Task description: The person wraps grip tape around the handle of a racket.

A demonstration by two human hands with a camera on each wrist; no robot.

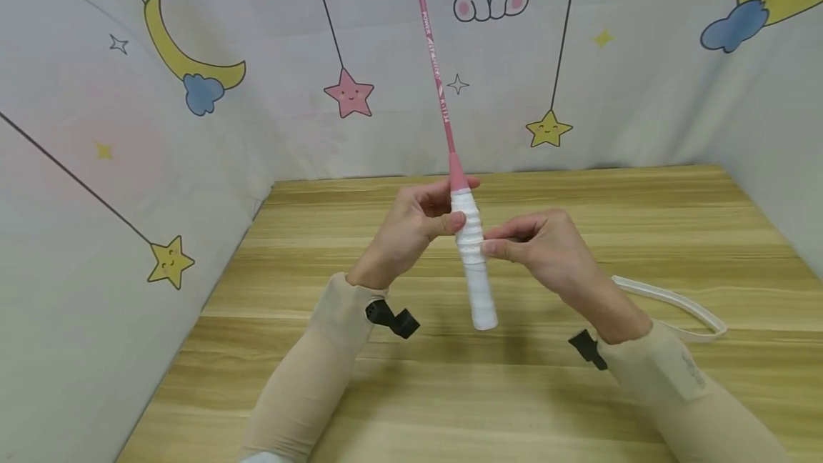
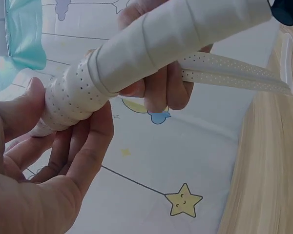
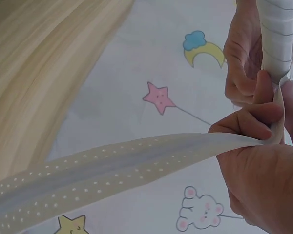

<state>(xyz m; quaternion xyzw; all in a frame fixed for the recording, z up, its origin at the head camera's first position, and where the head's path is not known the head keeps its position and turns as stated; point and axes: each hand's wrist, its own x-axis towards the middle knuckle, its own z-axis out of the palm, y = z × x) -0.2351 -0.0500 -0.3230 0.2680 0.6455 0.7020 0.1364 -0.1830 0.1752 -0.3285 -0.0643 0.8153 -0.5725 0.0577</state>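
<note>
A pink badminton racket [image 1: 434, 63] leans upward in the head view, its head cut off by the top edge. My left hand [image 1: 401, 234] holds the upper part of its white handle [image 1: 481, 299], thumb in front and fingers behind. Perforated white grip tape [image 2: 71, 92] is wound in overlapping turns round the upper handle; smoother wrapping covers the lower part. Close beside the handle, my right hand [image 1: 546, 249] pinches the tape where it leaves the windings. The loose tape [image 3: 112, 165] stretches away from those fingers, and its tail lies on the table beyond the right wrist.
The wood-grain table [image 1: 450, 406] reaches back to a pale curtain [image 1: 398, 141] printed with stars, moons and a bear. Dark wrist-worn devices [image 1: 393, 318] sit on both forearms. Teal fabric [image 2: 27, 36] shows at the left wrist view's corner.
</note>
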